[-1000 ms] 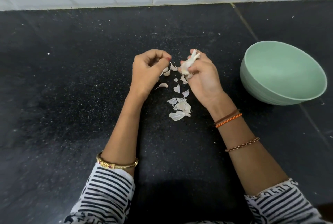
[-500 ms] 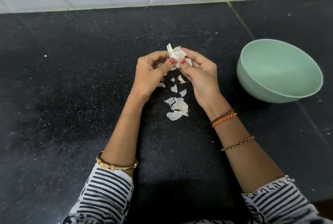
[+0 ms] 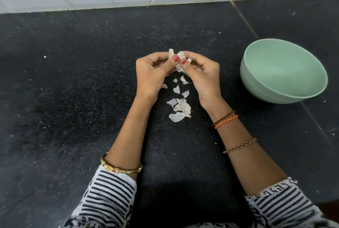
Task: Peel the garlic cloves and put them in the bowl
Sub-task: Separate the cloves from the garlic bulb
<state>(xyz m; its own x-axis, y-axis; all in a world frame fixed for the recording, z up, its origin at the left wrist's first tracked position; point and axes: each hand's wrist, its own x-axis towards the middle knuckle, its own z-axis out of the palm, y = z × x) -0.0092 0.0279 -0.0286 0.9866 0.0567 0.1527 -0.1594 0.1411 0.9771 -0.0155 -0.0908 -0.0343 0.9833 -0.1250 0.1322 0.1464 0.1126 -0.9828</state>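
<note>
Just left of the frame's centre, the left hand [image 3: 153,73] curls its fingers and presses its thumb against the garlic [image 3: 178,61], which sits at mid-frame between both hands, raised above the black counter [image 3: 73,99]. Directly below the hands, torn peel scraps [image 3: 178,108] lie scattered on the counter. The right hand [image 3: 203,73] pinches the same garlic from the other side, thumb on its papery skin. The garlic looks light and firm under a dry, brittle skin that tears in flakes; the loose skin edge at its top seems the best place to take hold, while the other hand steadies the body. Once bare, a clove will probably be slick. At the right edge, the green bowl [image 3: 260,88] stands well apart, no cloves visible inside.
</note>
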